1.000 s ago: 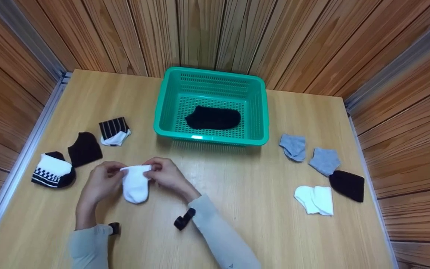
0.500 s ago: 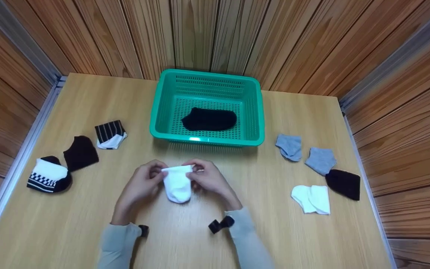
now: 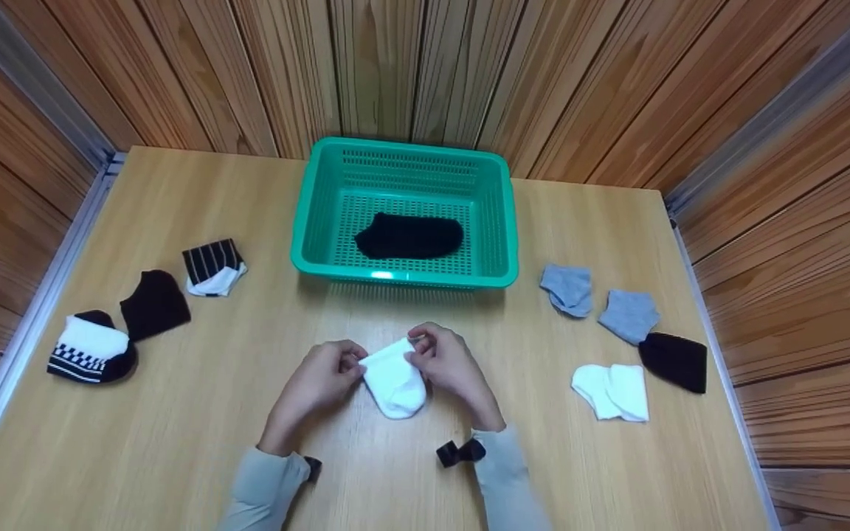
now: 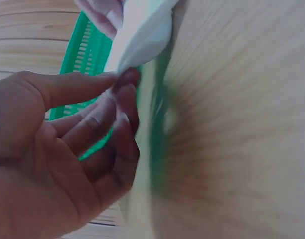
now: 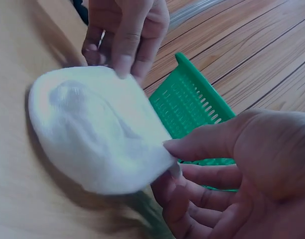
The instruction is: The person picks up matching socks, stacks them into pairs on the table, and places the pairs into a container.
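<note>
Between my two hands a white sock (image 3: 395, 380) is stretched by its cuff, tilted with its left corner lower in the head view. My left hand (image 3: 325, 375) pinches one cuff corner between thumb and fingertips, as the left wrist view shows at the sock's edge (image 4: 147, 42). My right hand (image 3: 448, 363) pinches the other corner; in the right wrist view its thumb (image 5: 202, 142) lies on top of the fabric (image 5: 97, 129). The sock's toe hangs toward me, close over the table. Beyond the hands stands a green basket (image 3: 404, 279) with a black sock (image 3: 410, 236) in it.
On the left lie a black-and-white striped sock (image 3: 215, 267), a black sock (image 3: 154, 304) and a checkered sock (image 3: 91, 349). At right are two grey socks (image 3: 568, 290), a black sock (image 3: 674, 362) and a white sock (image 3: 611, 392). Wood-panelled walls (image 3: 381, 70) border the table (image 3: 196, 442).
Both hands have carried the white sock from the left side of the table to the middle, in front of the basket. Its cuff, level before, is now slanted.
</note>
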{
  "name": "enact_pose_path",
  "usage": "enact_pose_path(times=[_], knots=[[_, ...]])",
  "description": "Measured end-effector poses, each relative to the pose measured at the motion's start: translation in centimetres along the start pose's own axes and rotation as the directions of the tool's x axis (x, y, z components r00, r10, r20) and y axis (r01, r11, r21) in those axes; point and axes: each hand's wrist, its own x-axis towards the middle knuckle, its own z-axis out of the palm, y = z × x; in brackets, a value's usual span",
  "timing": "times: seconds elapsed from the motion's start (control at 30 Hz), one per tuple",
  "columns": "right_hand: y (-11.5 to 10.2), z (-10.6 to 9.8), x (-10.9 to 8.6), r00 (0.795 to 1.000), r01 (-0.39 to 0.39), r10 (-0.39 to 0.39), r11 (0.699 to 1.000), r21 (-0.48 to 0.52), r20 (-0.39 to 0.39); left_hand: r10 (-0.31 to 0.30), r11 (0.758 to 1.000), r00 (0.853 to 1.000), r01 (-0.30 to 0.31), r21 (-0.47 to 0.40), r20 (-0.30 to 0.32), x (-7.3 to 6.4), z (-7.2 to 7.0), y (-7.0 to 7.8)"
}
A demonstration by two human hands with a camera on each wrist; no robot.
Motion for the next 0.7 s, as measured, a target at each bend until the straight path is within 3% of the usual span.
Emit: enact_pose_path(times=[0.2, 0.33, 0.4, 0.47, 0.57, 0.63, 0.7], knots=[[0.3, -0.3, 0.0, 0.999, 0.027, -0.028, 0.998, -0.058, -0.015, 0.016, 0.994, 0.999, -0.013, 0.105, -0.031, -0.1, 0.5, 0.2], [0.8, -0.7, -0.2, 0.999, 0.016, -0.018, 0.998, -0.056, -0.030, 0.036, 0.977, 0.994, -0.014, 0.212, -0.102, -0.8, 0.8, 1.0], [1.0, -0.9, -0.2, 0.999, 0.010, -0.011, 0.999, -0.039, -0.031, 0.096, 0.959, 0.987, -0.058, 0.279, -0.126, -1.3, 1.3, 1.6], [1.1, -1.0, -0.1, 1.000, 0.009, -0.009, 1.000, -0.026, -0.027, 0.185, 0.925, 0.976, -0.134, 0.356, -0.113, -1.9, 2.3, 2.0], [1.2, -0.9, 0.0, 1.000, 0.002, -0.002, 1.000, -0.020, -0.027, 0.330, 0.836, 0.944, -0.277, 0.474, -0.029, -2.5, 4.3, 2.3], [1.3, -0.9, 0.0, 1.000, -0.006, 0.006, 1.000, -0.017, -0.028, 0.381, 0.763, 0.924, -0.331, 0.556, 0.027, -2.6, 5.6, 2.3], [1.3, -0.8, 0.0, 1.000, -0.013, 0.013, 1.000, -0.011, -0.028, 0.398, 0.708, 0.916, -0.340, 0.619, 0.049, -2.6, 6.6, 2.3]])
